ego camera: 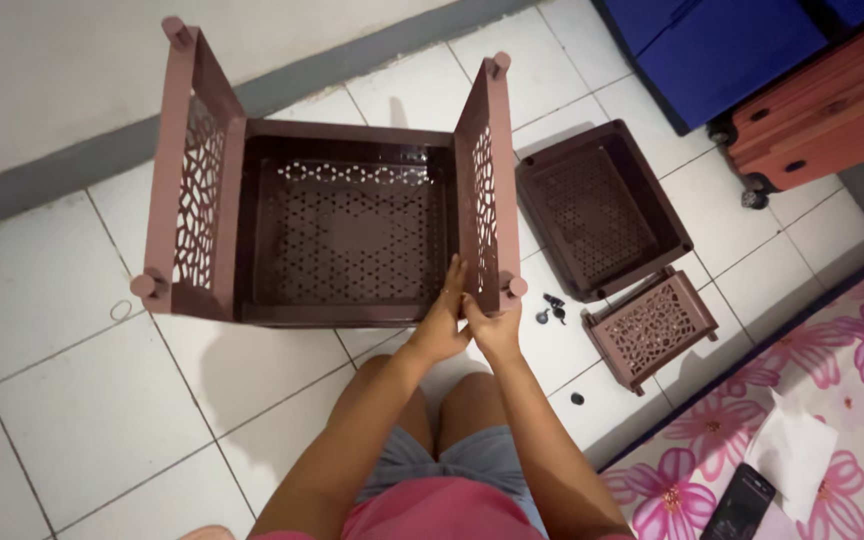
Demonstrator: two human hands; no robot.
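Rack: our brown plastic rack [342,225] lies on its side on the tiled floor [82,400], just ahead of our knees.
Left hand: our left hand [442,325] lies flat against the inner face of the right side panel [487,180], fingers [455,280] stretched open, gripping nothing.
Right hand: our right hand [497,330] wraps the panel's lower edge, fingers curled shut on it.
Doing it well: we judge steady, even pressure from both palms keeps the panel square to the tray.
Nearby: a spare tray [600,208], a lattice panel [652,328], small black casters [550,310].
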